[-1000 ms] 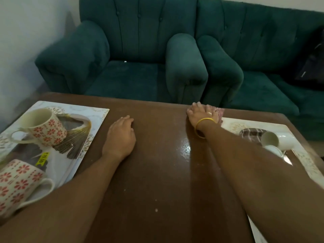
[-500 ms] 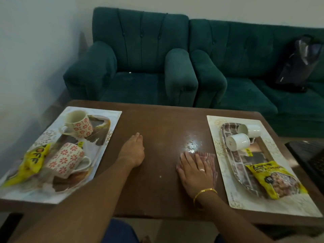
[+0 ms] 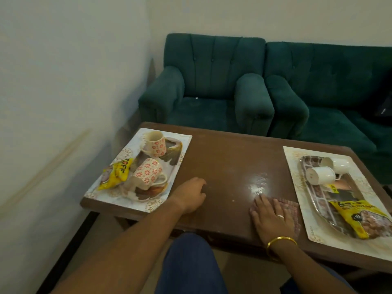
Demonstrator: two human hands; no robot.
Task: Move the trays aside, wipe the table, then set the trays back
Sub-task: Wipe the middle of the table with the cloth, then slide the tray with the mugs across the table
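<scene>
We see our right hand (image 3: pixel 273 217) near the front edge of the table (image 3: pixel 229 158), fingers spread and pressed flat on the checked cloth (image 3: pixel 293 209); a second ago it was stretched to the far edge, so the stroke has come back toward us across the middle. That suggests the wiping step is well along, though a pale smear (image 3: pixel 257 183) still shines just beyond the cloth and likely needs another pass. Our left hand (image 3: pixel 191 197) rests on the bare wood with fingers loosely curled, holding nothing, just beside the left tray's mat; it has barely shifted.

The left tray (image 3: pixel 169 151) sits at the left edge with two flowered mugs (image 3: pixel 153 143) and a yellow snack packet (image 3: pixel 117 174) on it. The right tray (image 3: pixel 318 196) sits at the right edge with two white cups (image 3: pixel 321 175) lying on their sides and a second yellow packet (image 3: pixel 358 217). Both trays stay aside, well apart from each other, where they were half a second ago, so setting them back is not yet begun
</scene>
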